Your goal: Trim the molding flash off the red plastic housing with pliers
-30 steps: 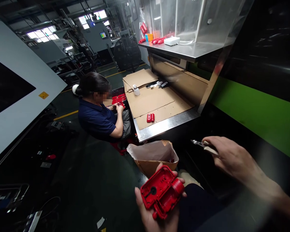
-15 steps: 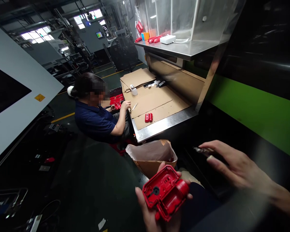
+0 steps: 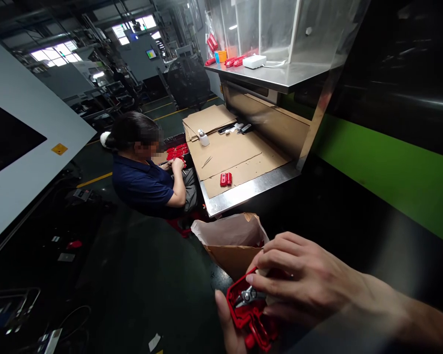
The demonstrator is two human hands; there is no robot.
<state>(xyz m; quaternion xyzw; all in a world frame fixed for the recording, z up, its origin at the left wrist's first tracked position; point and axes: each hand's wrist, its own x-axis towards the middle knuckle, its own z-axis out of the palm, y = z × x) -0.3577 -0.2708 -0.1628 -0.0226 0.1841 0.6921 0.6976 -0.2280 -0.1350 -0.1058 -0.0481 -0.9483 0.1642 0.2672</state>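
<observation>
Housing [image 3: 242, 314] held in left hand [image 3: 229, 325], low in view — most of that hand hidden. Right hand [image 3: 304, 275] grips pliers [image 3: 248, 295] over it, tips inside the housing. Bag [image 3: 234, 259] stands open just beyond. Farther: table [image 3: 249, 191], red part [image 3: 226, 179] on its cardboard [image 3: 239, 160]; co-worker [image 3: 142, 182] seated at its left. Behind: bottle [image 3: 204, 139] — shelf [image 3: 276, 76] higher up.
</observation>
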